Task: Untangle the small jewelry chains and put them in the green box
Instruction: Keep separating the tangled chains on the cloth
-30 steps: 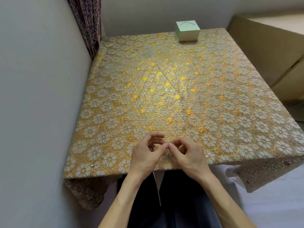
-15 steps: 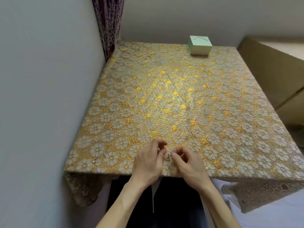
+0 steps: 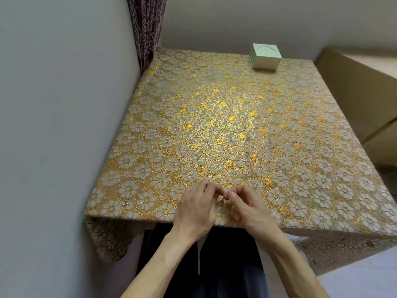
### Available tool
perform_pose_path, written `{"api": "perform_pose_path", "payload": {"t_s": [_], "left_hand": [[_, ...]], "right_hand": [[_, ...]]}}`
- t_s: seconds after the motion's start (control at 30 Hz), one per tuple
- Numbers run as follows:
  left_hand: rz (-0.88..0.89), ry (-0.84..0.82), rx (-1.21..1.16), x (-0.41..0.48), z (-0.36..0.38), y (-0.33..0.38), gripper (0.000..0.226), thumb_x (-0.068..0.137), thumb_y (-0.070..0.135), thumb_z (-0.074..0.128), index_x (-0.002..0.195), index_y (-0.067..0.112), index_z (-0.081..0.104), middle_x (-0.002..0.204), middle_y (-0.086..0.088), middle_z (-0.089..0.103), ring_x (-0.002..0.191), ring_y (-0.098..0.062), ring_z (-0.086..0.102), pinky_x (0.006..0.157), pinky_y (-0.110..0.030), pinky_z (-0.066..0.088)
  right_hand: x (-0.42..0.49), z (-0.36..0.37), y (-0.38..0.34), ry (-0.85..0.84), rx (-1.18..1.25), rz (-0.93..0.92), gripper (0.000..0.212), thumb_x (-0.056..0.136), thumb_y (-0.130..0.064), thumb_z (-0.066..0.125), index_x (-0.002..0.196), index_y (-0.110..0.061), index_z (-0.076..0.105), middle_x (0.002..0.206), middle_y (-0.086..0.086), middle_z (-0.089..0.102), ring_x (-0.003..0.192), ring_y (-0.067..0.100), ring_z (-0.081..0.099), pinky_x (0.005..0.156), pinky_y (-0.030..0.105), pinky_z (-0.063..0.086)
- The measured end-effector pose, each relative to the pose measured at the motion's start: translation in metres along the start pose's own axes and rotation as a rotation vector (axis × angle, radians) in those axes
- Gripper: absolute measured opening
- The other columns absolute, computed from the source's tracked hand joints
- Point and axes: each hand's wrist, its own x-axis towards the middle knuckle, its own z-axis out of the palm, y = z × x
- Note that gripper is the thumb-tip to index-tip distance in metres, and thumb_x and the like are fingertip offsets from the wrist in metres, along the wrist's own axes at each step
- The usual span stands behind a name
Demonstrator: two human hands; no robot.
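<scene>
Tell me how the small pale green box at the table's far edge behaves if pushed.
The small pale green cardboard box looks light, so it would probably slide rather than tip: it sits squat and flat. The embossed gold floral tablecloth may drag it.

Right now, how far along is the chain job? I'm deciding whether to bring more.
Nothing looks done: the green box sits far across the table, apparently shut. In hand: left hand and right hand pinch a small chain tangle at the near edge. Left: freeing it, boxing it, plus what looks like another chain lying by the left edge.
</scene>
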Motion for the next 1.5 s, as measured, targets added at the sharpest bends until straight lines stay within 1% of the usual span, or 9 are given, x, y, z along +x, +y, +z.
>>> {"api": "perform_pose_path", "payload": {"t_s": [0.13, 0.23, 0.37, 0.63, 0.8, 0.9, 1.1, 1.23, 1.5], "left_hand": [[-0.069, -0.070, -0.187, 0.003, -0.010, 0.001, 0.017, 0.091, 0.032, 0.044, 0.096, 0.026, 0.059, 0.094, 0.016, 0.059, 0.083, -0.005, 0.055, 0.076, -0.027, 0.039], [-0.161, -0.124, -0.426, 0.007, -0.023, 0.003, 0.011, 0.089, 0.032, 0.049, 0.082, 0.031, 0.058, 0.082, 0.017, 0.059, 0.071, -0.004, 0.052, 0.066, -0.019, 0.038], [-0.169, -0.160, -0.445, 0.012, -0.031, 0.001, 0.011, 0.086, 0.033, 0.049, 0.078, 0.033, 0.056, 0.084, 0.028, 0.058, 0.067, -0.004, 0.051, 0.061, -0.014, 0.036], [-0.405, -0.309, -0.822, 0.018, -0.036, -0.007, 0.015, 0.068, 0.039, 0.051, 0.065, 0.027, 0.059, 0.058, 0.012, 0.058, 0.058, -0.014, 0.050, 0.059, -0.032, 0.038], [-0.394, -0.387, -0.944, 0.022, -0.046, -0.004, 0.013, 0.073, 0.020, 0.051, 0.073, 0.012, 0.061, 0.060, 0.012, 0.062, 0.055, -0.001, 0.049, 0.054, -0.015, 0.039], [-0.365, -0.381, -0.942, 0.020, -0.045, -0.006, 0.010, 0.078, 0.020, 0.060, 0.081, 0.018, 0.069, 0.079, 0.003, 0.071, 0.071, -0.007, 0.057, 0.068, -0.022, 0.045], [-0.356, -0.293, -0.945, 0.019, -0.044, -0.003, 0.007, 0.095, 0.013, 0.061, 0.095, 0.016, 0.067, 0.090, 0.000, 0.076, 0.089, -0.012, 0.066, 0.078, -0.023, 0.048], [-0.391, -0.274, -0.963, 0.020, -0.042, -0.001, 0.013, 0.100, 0.005, 0.057, 0.097, 0.015, 0.065, 0.076, 0.007, 0.072, 0.077, -0.007, 0.062, 0.071, -0.023, 0.047], [-0.464, -0.287, -1.152, 0.026, -0.053, 0.008, 0.024, 0.077, 0.016, 0.058, 0.100, 0.010, 0.061, 0.066, 0.002, 0.062, 0.063, -0.012, 0.047, 0.061, -0.021, 0.038]], "right_hand": [[-0.006, 0.001, -0.007, -0.011, -0.065, -0.054, 0.009, 0.103, -0.015, 0.052, 0.101, -0.008, 0.056, 0.060, -0.001, 0.052, 0.051, 0.012, 0.046, 0.046, 0.021, 0.038], [-0.012, -0.002, -0.013, -0.016, 0.011, -0.082, 0.010, 0.103, -0.011, 0.052, 0.105, -0.004, 0.057, 0.077, -0.001, 0.062, 0.049, 0.010, 0.049, 0.044, 0.020, 0.038], [-0.014, -0.003, -0.018, -0.046, 0.129, -0.073, 0.014, 0.105, -0.007, 0.043, 0.106, 0.005, 0.048, 0.063, -0.016, 0.060, 0.045, 0.008, 0.040, 0.041, 0.017, 0.031], [-0.012, -0.006, -0.011, -0.098, 0.025, -0.027, 0.012, 0.105, -0.009, 0.046, 0.094, -0.007, 0.049, 0.068, -0.007, 0.052, 0.047, 0.008, 0.032, 0.044, 0.017, 0.030], [-0.013, -0.005, -0.014, -0.116, 0.087, -0.003, 0.012, 0.104, -0.013, 0.048, 0.094, -0.008, 0.050, 0.082, 0.013, 0.049, 0.049, 0.011, 0.037, 0.044, 0.019, 0.032], [-0.012, -0.002, -0.014, -0.114, 0.055, -0.055, 0.010, 0.103, -0.013, 0.051, 0.096, -0.007, 0.055, 0.085, 0.001, 0.065, 0.052, 0.010, 0.047, 0.046, 0.018, 0.037], [-0.008, -0.001, -0.007, -0.044, -0.012, -0.054, 0.010, 0.103, -0.015, 0.052, 0.097, -0.009, 0.058, 0.082, -0.004, 0.067, 0.057, 0.015, 0.050, 0.048, 0.019, 0.040], [-0.009, -0.001, -0.006, -0.024, -0.003, -0.040, 0.009, 0.103, -0.015, 0.052, 0.099, -0.009, 0.057, 0.081, -0.003, 0.065, 0.056, 0.013, 0.050, 0.049, 0.020, 0.041], [-0.010, -0.003, -0.007, -0.003, -0.003, -0.050, 0.008, 0.103, -0.013, 0.052, 0.098, -0.009, 0.057, 0.078, -0.005, 0.065, 0.054, 0.011, 0.049, 0.049, 0.020, 0.041]]}}
